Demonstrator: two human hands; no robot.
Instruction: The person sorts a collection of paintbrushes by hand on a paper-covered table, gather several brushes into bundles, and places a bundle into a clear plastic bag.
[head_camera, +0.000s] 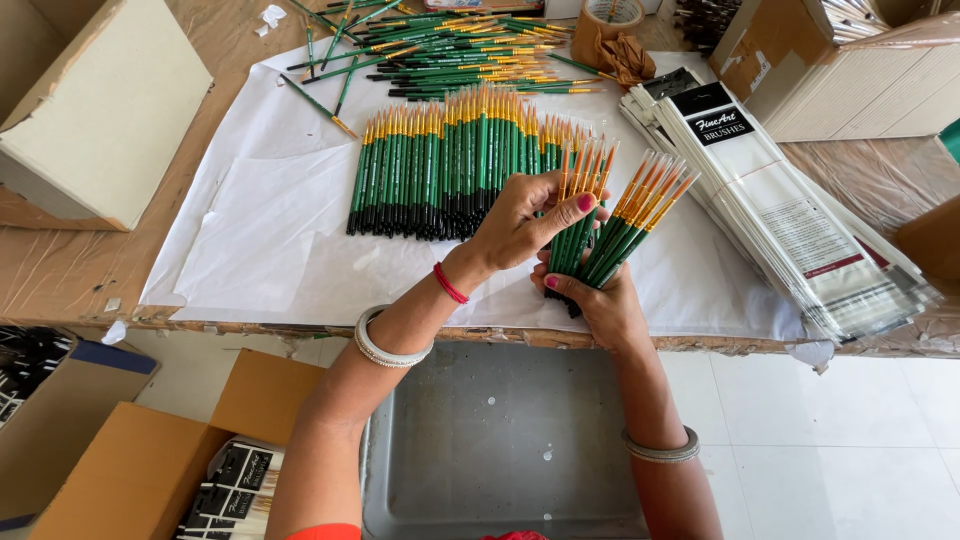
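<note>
Sorting step — right hand (605, 305) clasping fanned bundle of green-handled, orange-ferruled paintbrushes (610, 235); left hand (525, 220) pinching some apart — next likely: careful counting-off.

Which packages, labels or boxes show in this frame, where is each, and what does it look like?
Stack of clear sleeves: table right; long, flat, black header labels.
Pale cardboard box: table left; tilted, cream panel.
White ribbed cartons: top right corner; brown flap.
Tape roll: top centre; brown ring.
Open brown carton: floor lower left; holds black-labelled packs.
Hands: left hand and right hand hold green brushes.
</note>
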